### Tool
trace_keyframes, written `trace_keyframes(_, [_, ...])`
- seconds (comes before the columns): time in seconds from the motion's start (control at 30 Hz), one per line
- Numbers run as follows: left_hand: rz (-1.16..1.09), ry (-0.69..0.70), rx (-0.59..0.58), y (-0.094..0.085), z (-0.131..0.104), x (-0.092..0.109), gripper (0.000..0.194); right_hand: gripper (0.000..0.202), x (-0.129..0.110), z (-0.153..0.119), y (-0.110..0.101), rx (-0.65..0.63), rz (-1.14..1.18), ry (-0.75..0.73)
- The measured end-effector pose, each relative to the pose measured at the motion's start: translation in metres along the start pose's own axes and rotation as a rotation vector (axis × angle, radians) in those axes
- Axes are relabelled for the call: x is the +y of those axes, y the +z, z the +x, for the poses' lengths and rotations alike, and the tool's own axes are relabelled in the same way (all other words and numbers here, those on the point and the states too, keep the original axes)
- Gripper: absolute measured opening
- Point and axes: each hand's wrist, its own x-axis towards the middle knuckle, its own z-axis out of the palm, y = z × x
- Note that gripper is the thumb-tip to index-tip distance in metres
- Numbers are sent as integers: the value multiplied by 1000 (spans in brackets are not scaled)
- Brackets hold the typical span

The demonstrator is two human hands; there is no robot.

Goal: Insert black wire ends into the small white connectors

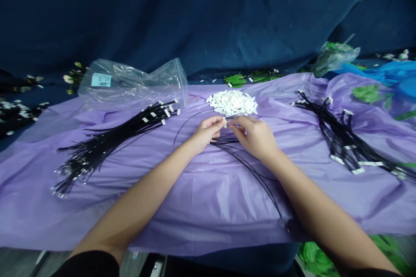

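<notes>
At the middle of the table my left hand [206, 133] is closed in a pinch on a small white plastic piece [225, 122]. Close beside it, my right hand [255, 136] has its thumb and forefinger pressed together on a thin black cable [229, 125], whose end meets the white piece; whether it is inside cannot be seen. Several loose black cables [253, 169] run under both hands and trail toward the front edge. Just beyond my fingers lies a heap of white plastic pieces [232, 102].
A purple sheet [195, 212] covers the table. A bundle of black cables with white ends [113, 138] lies left, another bundle [338, 130] right. Behind the left one is a clear plastic bag [133, 80] with a label. Green leaves [235, 79] and a dark blue curtain [195, 13] are at the back.
</notes>
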Motion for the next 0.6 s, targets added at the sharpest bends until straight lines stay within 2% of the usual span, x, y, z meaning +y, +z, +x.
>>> trace_keyframes(0.37, [-29, 9, 17, -4, 2, -4, 30, 24, -6, -1, 7, -2, -156, 7])
trace_keyframes(0.6, [-2, 5, 30, -2, 2, -3, 30, 24, -8, -2, 9, -8, -163, 24])
